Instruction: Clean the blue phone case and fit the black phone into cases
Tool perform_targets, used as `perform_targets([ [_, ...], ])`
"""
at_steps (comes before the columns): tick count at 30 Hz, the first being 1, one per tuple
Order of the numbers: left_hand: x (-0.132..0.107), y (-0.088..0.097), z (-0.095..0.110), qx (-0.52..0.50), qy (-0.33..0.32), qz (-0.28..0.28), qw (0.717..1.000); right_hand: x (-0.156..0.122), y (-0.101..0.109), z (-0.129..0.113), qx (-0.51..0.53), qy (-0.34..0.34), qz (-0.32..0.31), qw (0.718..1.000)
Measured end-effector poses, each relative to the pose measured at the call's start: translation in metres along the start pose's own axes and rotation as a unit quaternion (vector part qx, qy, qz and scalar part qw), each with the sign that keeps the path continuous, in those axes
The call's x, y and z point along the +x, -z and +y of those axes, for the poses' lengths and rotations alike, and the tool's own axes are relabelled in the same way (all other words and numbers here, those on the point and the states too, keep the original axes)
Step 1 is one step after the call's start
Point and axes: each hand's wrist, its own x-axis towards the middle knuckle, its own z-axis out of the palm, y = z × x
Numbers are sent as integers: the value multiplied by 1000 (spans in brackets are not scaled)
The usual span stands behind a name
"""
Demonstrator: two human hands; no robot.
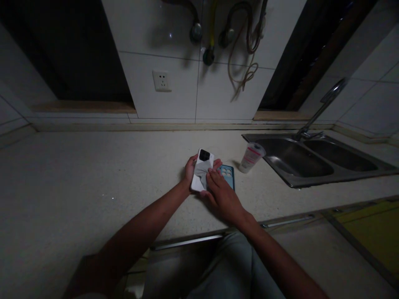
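Observation:
A white smartphone [196, 182] with a black camera block lies back side up in my left hand [189, 169], whose fingers wrap under it. Across the phone's back is a grey cloth [202, 169]. My right hand [222, 191] presses this cloth against the phone with its fingers. Just right of the phone, a blue phone case [229, 176] with camera cut-outs rests on the counter, partly hidden by my right hand.
The pale countertop [77, 178] runs along a tiled wall with a power socket [162, 81]. A clear plastic cup [251, 158] with pink print stands beside the steel double sink [291, 182]. A tap [321, 110] rises behind the sink; hoses [249, 29] hang above.

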Motion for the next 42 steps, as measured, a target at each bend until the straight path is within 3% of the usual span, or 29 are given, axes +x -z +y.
perform_targets([
  [4, 2, -2, 1, 16, 25, 5, 1000, 9, -2, 9, 3, -47, 23, 999],
  [8, 0, -5, 0, 37, 9, 34, 999, 25, 3, 21, 4, -74, 23, 997],
  [13, -1, -5, -3, 49, 7, 26, 998, 51, 12, 27, 3, -40, 7, 999],
  [18, 1, -5, -4, 23, -4, -6, 1000, 67, 13, 15, -19, 29, -16, 999],
  [25, 0, 1, -3, -6, -26, 21, 999, 42, 11, 7, -5, 141, -29, 990],
  [32, -1, -2, -1, -10, -19, 39, 999, -2, 24, 6, -20, 170, -22, 985],
  [37, -2, -4, -2, -1, -20, 26, 999, -17, 30, 14, -69, 126, -5, 990],
  [42, -4, -6, -1, 26, 23, 10, 999, -2, 28, 26, -84, 35, 14, 996],
])
